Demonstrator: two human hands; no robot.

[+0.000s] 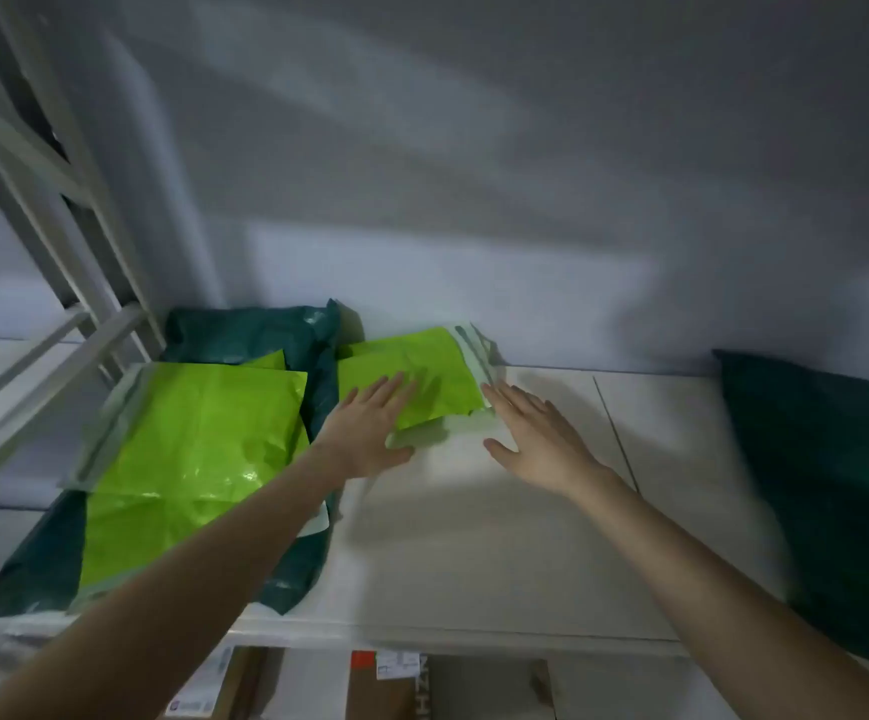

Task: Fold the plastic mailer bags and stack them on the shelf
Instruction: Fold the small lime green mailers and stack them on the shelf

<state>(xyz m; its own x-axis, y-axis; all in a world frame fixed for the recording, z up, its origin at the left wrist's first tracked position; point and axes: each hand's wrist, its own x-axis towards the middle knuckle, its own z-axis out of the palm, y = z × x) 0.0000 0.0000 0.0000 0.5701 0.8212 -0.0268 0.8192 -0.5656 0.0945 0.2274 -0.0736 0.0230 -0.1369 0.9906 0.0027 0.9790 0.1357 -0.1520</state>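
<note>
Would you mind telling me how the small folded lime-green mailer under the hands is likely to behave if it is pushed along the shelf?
The folded lime-green mailer looks thin and creased, so it is probably floppy and light. Its glossy film on the smooth white shelf suggests it would slide easily. With only the left hand flat on it, the fold may spring open.

A folded lime-green mailer bag [416, 379] is lying flat on the white shelf [525, 537] at its far edge against the wall, its pale adhesive strip [476, 350] facing right. To its left, larger unfolded lime-green mailer bags [188, 449] are lying spread flat, overlapping one another and resting on dark green mailer bags [266, 335]. Another dark green mailer bag [827, 485] is lying at the shelf's right end, blurred.
</note>
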